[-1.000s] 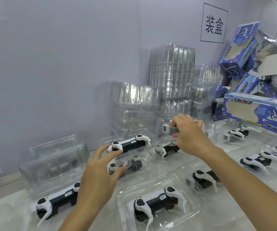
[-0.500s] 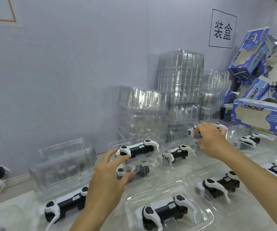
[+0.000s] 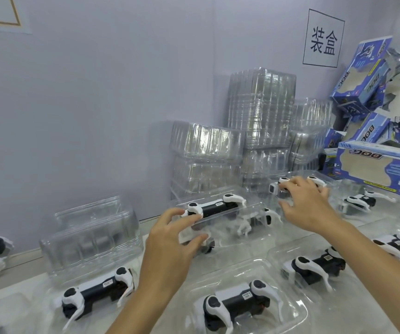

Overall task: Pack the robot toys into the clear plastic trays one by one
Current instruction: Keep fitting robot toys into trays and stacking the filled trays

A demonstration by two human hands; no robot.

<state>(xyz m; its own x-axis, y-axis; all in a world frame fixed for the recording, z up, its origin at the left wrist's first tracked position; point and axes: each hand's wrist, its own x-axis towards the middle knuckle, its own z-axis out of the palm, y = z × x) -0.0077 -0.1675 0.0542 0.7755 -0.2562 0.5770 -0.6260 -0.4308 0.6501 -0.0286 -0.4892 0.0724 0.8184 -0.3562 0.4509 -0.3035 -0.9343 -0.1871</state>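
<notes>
Two hands worked at once over the counter (image 3: 254, 239). The left hand (image 3: 170, 239) curled its fingers (image 3: 189, 219) round the end of a clear tray (image 3: 220, 213) holding a robot toy (image 3: 214, 207), probably to steady it. The right hand (image 3: 307, 203) gripped another toy (image 3: 281, 187) over the tray (image 3: 331, 183) behind, likely seating it. Filled trays lay nearer, spare ones stacked (image 3: 261, 107) against the wall, within reach.

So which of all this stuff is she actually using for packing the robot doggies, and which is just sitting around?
Part of the job:
- left hand gripping a trayed robot toy
- right hand on another robot toy
- packed toy in its clear tray
- stacks of empty clear trays

Just lying about:
- blue DOG boxes
- wall sign
</notes>
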